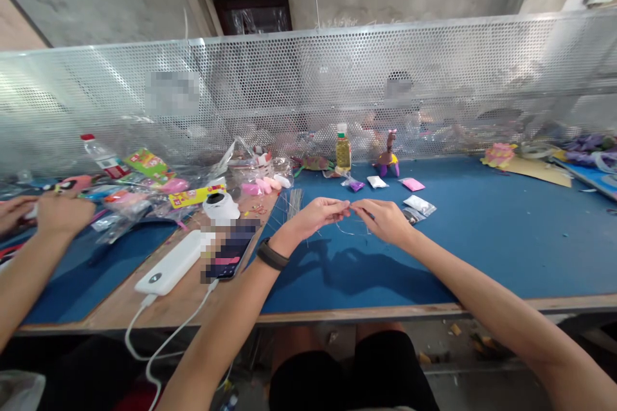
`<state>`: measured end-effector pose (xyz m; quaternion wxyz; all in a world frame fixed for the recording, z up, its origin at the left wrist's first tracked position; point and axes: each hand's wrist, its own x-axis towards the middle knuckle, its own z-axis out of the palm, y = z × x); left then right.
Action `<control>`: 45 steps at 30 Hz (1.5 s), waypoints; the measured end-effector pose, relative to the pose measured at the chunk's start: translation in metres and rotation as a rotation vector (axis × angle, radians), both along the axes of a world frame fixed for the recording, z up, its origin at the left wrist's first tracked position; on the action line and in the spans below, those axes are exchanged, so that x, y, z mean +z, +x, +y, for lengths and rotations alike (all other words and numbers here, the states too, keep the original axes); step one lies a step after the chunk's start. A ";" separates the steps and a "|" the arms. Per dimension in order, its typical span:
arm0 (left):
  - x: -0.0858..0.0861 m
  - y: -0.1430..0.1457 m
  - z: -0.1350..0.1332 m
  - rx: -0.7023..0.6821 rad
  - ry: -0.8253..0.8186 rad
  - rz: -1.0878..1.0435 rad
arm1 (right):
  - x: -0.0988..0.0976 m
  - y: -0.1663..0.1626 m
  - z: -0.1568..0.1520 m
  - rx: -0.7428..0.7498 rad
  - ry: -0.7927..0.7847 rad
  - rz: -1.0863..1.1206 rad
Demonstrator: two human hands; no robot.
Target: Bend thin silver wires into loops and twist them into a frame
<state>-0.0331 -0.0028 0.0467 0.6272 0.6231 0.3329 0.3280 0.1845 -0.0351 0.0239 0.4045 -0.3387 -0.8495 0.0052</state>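
My left hand, with a dark band on its wrist, is closed in a pinch above the blue mat. My right hand pinches too, its fingertips meeting those of the left. Between them they hold a thin wire, a pale line that curves below the fingers; its ends are hard to make out. Just left of my left hand lies a bundle of thin straight wires. Small bags, one white and one pink, lie beyond my right hand.
Behind stand a bottle of yellow liquid and a brown figure with purple feet by a perforated metal screen. On the left are a phone, a white power bank with cables, and a co-worker's hands.
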 end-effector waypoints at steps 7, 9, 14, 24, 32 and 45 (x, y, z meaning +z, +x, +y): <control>0.001 0.005 -0.002 0.119 0.360 0.041 | 0.004 -0.006 -0.003 0.000 -0.100 0.183; 0.000 0.007 -0.002 0.151 0.394 0.035 | 0.004 -0.008 -0.003 -0.013 -0.103 0.222; -0.003 0.012 -0.006 0.234 0.555 0.056 | 0.000 -0.011 -0.001 0.003 -0.276 0.350; -0.003 0.004 -0.012 0.245 1.259 0.409 | -0.004 -0.018 -0.001 0.125 -0.576 0.636; 0.000 0.012 -0.012 0.216 0.519 0.053 | 0.000 -0.007 0.001 0.042 -0.323 0.422; 0.000 0.006 -0.007 -0.009 0.078 -0.056 | 0.003 0.003 0.003 -0.006 -0.044 0.199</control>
